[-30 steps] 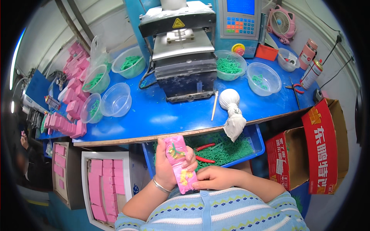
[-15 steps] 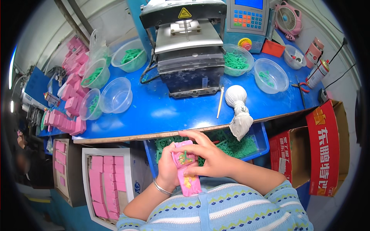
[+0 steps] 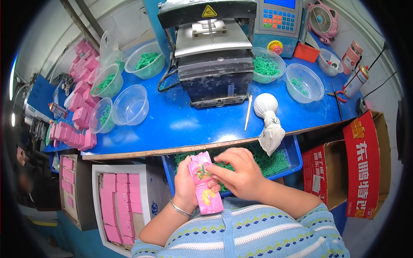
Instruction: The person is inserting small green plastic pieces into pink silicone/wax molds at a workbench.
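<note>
Over my lap, my left hand (image 3: 185, 191) is closed around a pink two-part mould (image 3: 211, 207), its fingers curling behind it. The mould lies unfolded, one half above the other, with yellow patches in both cavities. In the upper half sits a small green piece (image 3: 201, 173). Against that half's right side, my right hand (image 3: 247, 174) has its thumb and fingers bent inward, tips close to the green piece. Whatever those fingertips pinch, if anything, is too small to make out.
Beyond my hands, a blue tray (image 3: 296, 155) of green strips sits below the blue table (image 3: 172, 137). On the table are a black press (image 3: 215, 81), a white cloth pouch (image 3: 267, 112), a wooden stick (image 3: 248, 114) and several plastic bowls. Pink blocks (image 3: 110, 202) fill a box at left.
My right hand has drawn back from over the mould to its right side, with its fingers more bent. More of the mould's upper half and the green piece now shows.
</note>
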Demonstrator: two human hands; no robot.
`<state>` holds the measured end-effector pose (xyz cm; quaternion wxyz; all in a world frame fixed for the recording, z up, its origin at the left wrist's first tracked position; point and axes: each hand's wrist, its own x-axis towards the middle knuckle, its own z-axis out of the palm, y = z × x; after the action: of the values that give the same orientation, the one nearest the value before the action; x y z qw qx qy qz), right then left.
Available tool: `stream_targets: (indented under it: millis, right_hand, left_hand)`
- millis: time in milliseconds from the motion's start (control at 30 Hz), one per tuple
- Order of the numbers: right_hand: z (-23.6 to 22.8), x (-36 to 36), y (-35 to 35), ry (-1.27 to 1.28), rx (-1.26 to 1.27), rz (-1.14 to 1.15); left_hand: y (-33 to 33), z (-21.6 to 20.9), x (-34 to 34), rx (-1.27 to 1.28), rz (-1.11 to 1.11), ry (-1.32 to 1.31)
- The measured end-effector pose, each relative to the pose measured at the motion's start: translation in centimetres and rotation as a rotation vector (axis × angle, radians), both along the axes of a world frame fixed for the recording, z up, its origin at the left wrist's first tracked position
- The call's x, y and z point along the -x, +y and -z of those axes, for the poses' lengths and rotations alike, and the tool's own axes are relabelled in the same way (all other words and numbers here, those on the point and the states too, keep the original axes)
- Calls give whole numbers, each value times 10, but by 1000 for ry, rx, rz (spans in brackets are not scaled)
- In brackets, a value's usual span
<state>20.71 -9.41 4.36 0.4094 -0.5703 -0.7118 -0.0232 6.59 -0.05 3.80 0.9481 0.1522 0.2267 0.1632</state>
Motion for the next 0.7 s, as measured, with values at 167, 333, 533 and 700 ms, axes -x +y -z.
stream_targets:
  millis: [167,333,533,700]
  right_hand:
    - [11,9,3,357,38,41]
    - [35,12,1,1790,774,-193]
    - [25,12,6,1346,339,-109]
    - [-2,1,9,635,358,-102]
  left_hand:
    - [2,-3,1,18,25,13]
    - [2,-7,-2,-58,5,171]
    - [-2,3,0,-141,13,86]
    - [-4,11,1,-307,107,-34]
